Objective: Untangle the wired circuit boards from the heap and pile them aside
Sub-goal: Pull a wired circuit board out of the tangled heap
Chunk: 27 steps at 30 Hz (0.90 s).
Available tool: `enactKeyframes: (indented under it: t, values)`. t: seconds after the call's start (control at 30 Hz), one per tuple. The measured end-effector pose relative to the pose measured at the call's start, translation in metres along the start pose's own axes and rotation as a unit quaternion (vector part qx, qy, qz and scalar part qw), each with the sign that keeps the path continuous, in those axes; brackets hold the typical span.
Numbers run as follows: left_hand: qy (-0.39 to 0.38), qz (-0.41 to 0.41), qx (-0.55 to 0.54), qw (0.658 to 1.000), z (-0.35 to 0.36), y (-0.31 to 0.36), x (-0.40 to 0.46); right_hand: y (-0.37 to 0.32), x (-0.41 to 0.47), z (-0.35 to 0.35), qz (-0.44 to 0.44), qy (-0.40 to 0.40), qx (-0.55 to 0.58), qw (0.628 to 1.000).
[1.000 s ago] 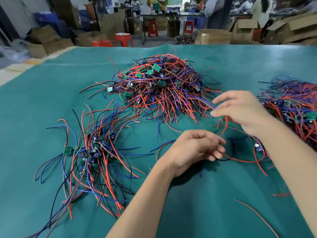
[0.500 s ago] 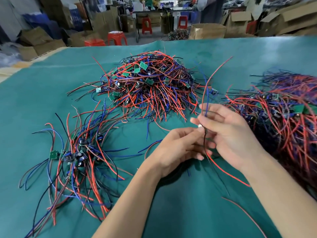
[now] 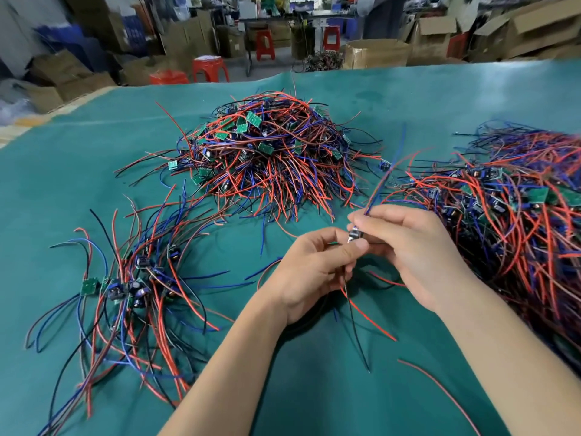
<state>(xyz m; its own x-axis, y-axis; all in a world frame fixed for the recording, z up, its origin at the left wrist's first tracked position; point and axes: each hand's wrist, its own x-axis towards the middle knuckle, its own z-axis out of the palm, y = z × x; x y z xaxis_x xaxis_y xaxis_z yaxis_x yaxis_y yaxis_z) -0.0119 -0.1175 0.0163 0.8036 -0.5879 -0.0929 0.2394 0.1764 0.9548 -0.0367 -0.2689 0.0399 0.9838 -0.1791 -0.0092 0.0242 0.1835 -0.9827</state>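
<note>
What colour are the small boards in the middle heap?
Green, on the boards atop the middle heap; head view, the only one.

Two hands are in view, the left hand point(image 3: 309, 265) and the right hand point(image 3: 412, 250), with one small circuit board point(image 3: 354, 235) pinched between them. Three heaps of wired boards lie on the green desk point(image 3: 314, 388): a tall middle heap point(image 3: 270, 158), a big right heap point(image 3: 509, 221), and a flatter, spread-out left pile point(image 3: 132, 287). The boards in each are too tangled to count; the left pile shows perhaps half a dozen. One loose red wire point(image 3: 440, 391) lies alone near the desk's front edge. Beyond the desk stand four red stools point(image 3: 209, 69) and many cardboard boxes point(image 3: 374, 53), too many and too blurred to number.
</note>
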Motion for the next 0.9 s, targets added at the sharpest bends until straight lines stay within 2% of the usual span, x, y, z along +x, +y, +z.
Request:
enactKeyframes:
  t: [0.27, 0.4, 0.5, 0.67, 0.8, 0.9]
  values:
    - [-0.009, 0.009, -0.016, 1.000, 0.003, 0.000, 0.002, 0.001, 0.003, -0.009, 0.018, -0.015, -0.027, 0.999]
    - [-0.016, 0.012, 0.006, 1.000, 0.003, 0.002, 0.001, -0.001, 0.003, -0.013, 0.000, -0.026, -0.051, 0.998]
    - [-0.016, 0.009, 0.019, 1.000, 0.004, 0.003, 0.001, 0.001, 0.006, -0.015, -0.056, 0.043, -0.137, 0.988]
    - [-0.035, 0.013, 0.040, 0.999, 0.004, 0.003, 0.000, 0.004, 0.015, -0.024, -0.123, 0.156, -0.194, 0.961]
    - [-0.069, 0.015, 0.070, 0.995, 0.003, 0.003, 0.000, -0.005, 0.018, -0.042, -0.162, 0.262, -0.232, 0.923]
    - [-0.079, 0.016, 0.084, 0.993, 0.003, 0.003, -0.001, -0.010, 0.018, -0.052, -0.203, 0.306, -0.270, 0.890]
